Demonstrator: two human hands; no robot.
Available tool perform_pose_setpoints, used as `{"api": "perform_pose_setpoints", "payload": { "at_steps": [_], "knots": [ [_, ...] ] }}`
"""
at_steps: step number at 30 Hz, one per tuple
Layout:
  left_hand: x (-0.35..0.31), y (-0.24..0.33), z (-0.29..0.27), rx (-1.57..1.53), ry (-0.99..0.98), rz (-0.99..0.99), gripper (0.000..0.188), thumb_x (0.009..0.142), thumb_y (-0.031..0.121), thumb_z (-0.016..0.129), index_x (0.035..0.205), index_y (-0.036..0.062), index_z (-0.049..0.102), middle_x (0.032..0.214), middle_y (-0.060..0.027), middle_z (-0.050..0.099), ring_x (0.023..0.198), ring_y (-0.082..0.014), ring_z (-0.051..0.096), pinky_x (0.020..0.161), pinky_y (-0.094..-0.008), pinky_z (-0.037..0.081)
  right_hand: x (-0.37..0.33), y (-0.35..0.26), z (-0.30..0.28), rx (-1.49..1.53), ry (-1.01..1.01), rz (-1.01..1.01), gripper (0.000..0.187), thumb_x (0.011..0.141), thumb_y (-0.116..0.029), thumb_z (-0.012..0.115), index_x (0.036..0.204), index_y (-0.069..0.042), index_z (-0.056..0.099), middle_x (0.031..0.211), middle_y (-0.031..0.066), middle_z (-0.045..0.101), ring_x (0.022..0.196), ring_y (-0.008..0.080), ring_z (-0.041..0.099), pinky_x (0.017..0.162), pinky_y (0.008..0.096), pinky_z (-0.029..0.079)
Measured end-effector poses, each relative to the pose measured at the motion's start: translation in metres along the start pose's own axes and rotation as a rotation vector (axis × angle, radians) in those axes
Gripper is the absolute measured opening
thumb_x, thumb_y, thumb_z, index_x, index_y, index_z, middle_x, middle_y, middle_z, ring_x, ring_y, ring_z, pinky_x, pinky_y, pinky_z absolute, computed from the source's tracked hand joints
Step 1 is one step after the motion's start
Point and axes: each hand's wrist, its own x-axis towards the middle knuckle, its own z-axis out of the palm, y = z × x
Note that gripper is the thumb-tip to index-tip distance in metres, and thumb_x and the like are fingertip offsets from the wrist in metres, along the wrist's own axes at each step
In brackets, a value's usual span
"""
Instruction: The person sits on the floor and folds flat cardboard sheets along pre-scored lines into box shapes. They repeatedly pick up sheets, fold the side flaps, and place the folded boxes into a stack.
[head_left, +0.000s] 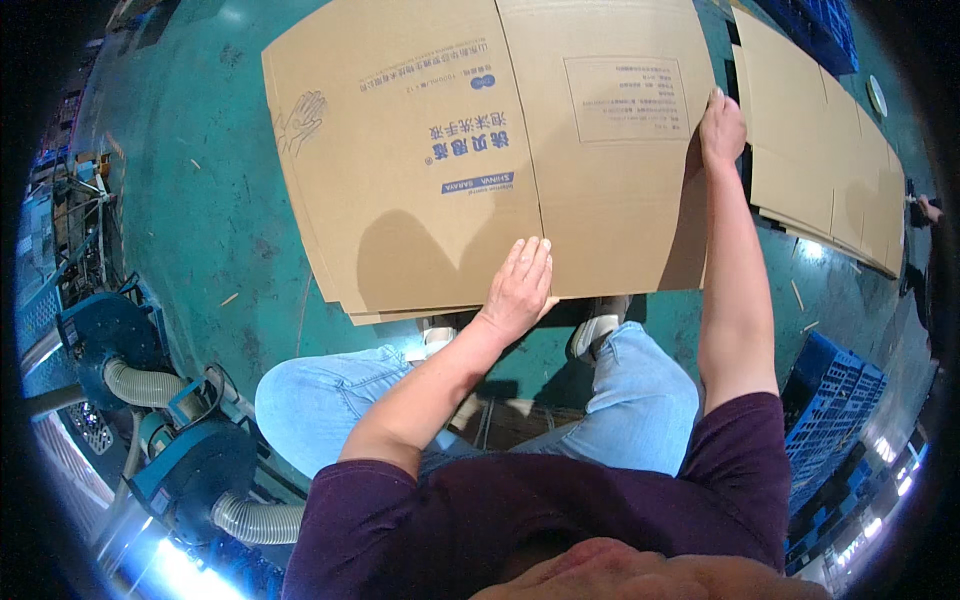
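Note:
A large flattened cardboard box [400, 220] with blue printing lies in front of me, above the floor and my shoes. A crease runs down its middle. My left hand [520, 285] rests on its near edge beside that crease. The fingers are stretched out flat on the board, and the thumb lies by the edge. At the box's right edge, my right hand [722, 132] is closed around the board, its fingers curled. Some of those fingers are hidden. Another layer of cardboard shows under the near left edge.
A stack of flat cardboard [820, 150] lies to the right. Blue plastic pallets [830, 410] stand at the lower right and far right. Machines with ribbed hoses [145, 385] are close on my left. The green floor [210, 220] has small scraps. Another person's hand [930, 210] shows at the right rim.

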Motion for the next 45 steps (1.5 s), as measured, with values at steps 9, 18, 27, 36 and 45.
{"api": "perform_pose_setpoints", "payload": {
  "at_steps": [9,18,27,36,45],
  "knots": [
    [0.003,0.007,0.003,0.078,-0.040,0.022,0.068,0.061,0.025,0.077,0.115,-0.0082,0.053,0.130,-0.0231,0.047,0.126,-0.0368,0.042,0.107,-0.0456,0.033,0.036,0.039,0.021,0.340,-0.179,0.114,0.055,0.093,-0.044,0.036,0.095,0.003,0.067,0.100,0.0253,0.064,0.097,0.0404,0.060,0.084,0.0444,0.045],
    [-0.002,0.012,0.013,0.147,-0.043,-0.018,0.064,0.063,0.021,0.077,0.116,-0.0070,0.052,0.131,-0.0241,0.047,0.125,-0.0385,0.043,0.105,-0.0460,0.036,-0.012,0.200,-0.020,-0.213,0.052,0.257,0.057,0.074,-0.021,0.072,0.126,-0.009,0.050,0.124,0.0130,0.052,0.118,0.0294,0.047,0.097,0.0441,0.038],
    [-0.001,0.011,0.005,0.206,-0.118,0.007,0.058,0.076,0.030,0.071,0.117,-0.0057,0.052,0.129,-0.0251,0.048,0.120,-0.0413,0.047,0.100,-0.0470,0.040,0.031,0.311,0.025,-0.946,0.037,0.163,0.045,0.093,-0.015,0.037,0.139,-0.012,0.038,0.149,0.0099,0.029,0.138,0.0304,0.025,0.108,0.0478,0.024],
    [-0.005,0.010,0.007,0.194,-0.133,0.000,0.060,0.078,0.034,0.069,0.118,-0.0075,0.051,0.130,-0.0257,0.047,0.122,-0.0433,0.044,0.102,-0.0491,0.038,0.052,0.305,0.036,-0.953,0.186,-0.072,0.025,0.083,-0.014,0.051,0.107,-0.005,0.053,0.099,0.0137,0.052,0.092,0.0279,0.053,0.076,0.0397,0.048],
    [-0.003,0.013,0.005,0.182,-0.070,0.025,0.059,0.076,0.031,0.071,0.117,-0.0064,0.052,0.129,-0.0245,0.048,0.120,-0.0423,0.046,0.100,-0.0476,0.040,0.060,0.300,-0.023,-0.794,0.202,-0.208,0.013,0.082,-0.009,0.050,0.094,-0.003,0.051,0.086,0.0159,0.054,0.078,0.0309,0.060,0.065,0.0398,0.053]
  ]
}}
